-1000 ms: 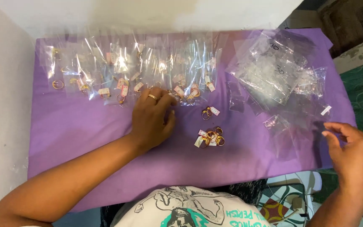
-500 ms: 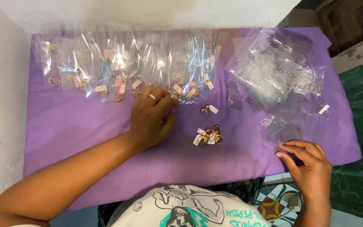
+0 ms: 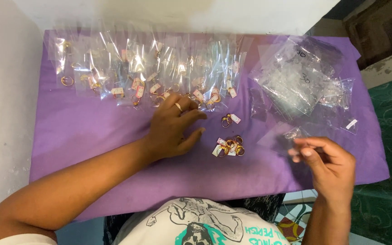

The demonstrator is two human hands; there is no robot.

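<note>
two bare hands and forearms, no sleeves on either arm up to the frame edge. left hand wears a gold-coloured ring with a pale band, sitting on one finger near the knuckle. right hand shows no ring or watch from this side; short nails visible. torso at bottom centre: white t-shirt with a dark line-drawn skeleton-style graphic and teal lettering at its lower right. dark trousers just above the shirt.

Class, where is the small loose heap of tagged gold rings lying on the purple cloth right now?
In the head view, the heap of rings lies near the middle of the purple cloth, between the left hand and the right hand.
</note>
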